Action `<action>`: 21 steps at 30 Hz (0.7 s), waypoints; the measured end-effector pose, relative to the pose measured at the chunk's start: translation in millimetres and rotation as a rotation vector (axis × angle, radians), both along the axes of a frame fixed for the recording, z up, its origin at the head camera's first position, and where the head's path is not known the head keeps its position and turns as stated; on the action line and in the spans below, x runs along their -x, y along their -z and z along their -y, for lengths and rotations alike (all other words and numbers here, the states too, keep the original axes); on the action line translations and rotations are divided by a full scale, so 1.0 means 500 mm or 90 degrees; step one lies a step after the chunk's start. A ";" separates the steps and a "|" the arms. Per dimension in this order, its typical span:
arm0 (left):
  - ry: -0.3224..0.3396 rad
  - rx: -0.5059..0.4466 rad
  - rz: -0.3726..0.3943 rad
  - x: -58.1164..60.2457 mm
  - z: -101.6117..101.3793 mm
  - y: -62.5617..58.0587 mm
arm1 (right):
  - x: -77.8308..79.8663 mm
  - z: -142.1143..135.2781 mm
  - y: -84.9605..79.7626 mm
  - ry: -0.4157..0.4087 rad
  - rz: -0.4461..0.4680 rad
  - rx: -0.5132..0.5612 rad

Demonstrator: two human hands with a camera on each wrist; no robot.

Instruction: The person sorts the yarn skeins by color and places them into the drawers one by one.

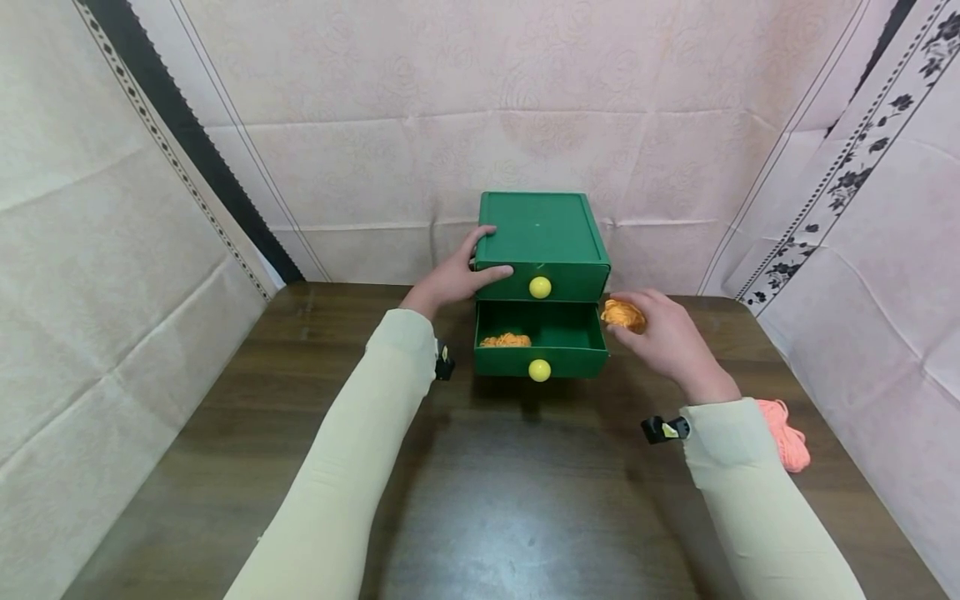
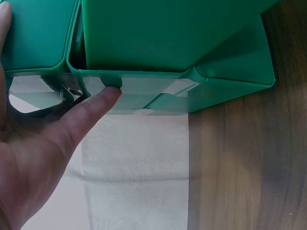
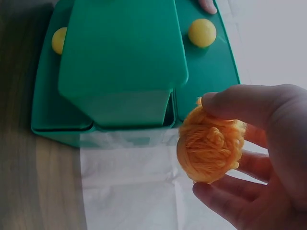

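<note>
A green drawer cabinet (image 1: 540, 229) with round yellow knobs stands at the back of the table. Its middle drawer (image 1: 570, 358) is pulled out, and a piece of orange yarn (image 1: 506, 341) lies in its left part. My left hand (image 1: 453, 279) rests against the cabinet's left side near the top, thumb and fingers extended. In the left wrist view, one fingertip touches the green side wall (image 2: 201, 96). Just right of the pulled-out drawer, my right hand (image 1: 660, 333) holds a ball of orange yarn (image 3: 211, 146) between thumb and fingers.
A pink yarn skein (image 1: 783, 433) lies on the dark wooden table (image 1: 517, 500), partly behind the right sleeve. Pale patterned cloth (image 1: 450, 108) hangs behind the table and along both sides. The right wrist view shows a lower drawer's yellow knob (image 3: 58, 40).
</note>
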State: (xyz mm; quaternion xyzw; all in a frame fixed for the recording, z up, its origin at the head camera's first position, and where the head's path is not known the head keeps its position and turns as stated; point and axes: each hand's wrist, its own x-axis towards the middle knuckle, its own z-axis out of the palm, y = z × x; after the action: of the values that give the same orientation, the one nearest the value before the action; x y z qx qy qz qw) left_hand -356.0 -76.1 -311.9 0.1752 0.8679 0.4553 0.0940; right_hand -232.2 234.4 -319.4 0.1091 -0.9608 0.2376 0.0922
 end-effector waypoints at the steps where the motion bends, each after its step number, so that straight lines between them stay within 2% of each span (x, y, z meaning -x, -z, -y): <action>1: 0.001 -0.001 0.000 0.000 0.000 0.000 | 0.000 0.003 -0.001 -0.002 0.002 0.001; 21: -0.009 0.001 0.004 0.000 -0.001 0.002 | -0.013 0.052 -0.015 -0.040 -0.008 -0.020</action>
State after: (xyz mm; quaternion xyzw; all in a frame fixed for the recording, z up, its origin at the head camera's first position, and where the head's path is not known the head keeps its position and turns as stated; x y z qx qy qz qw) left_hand -356.2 -75.7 -313.2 0.1676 0.8691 0.4557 0.0939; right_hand -225.9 208.2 -311.7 0.1419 -0.9599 0.2248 0.0892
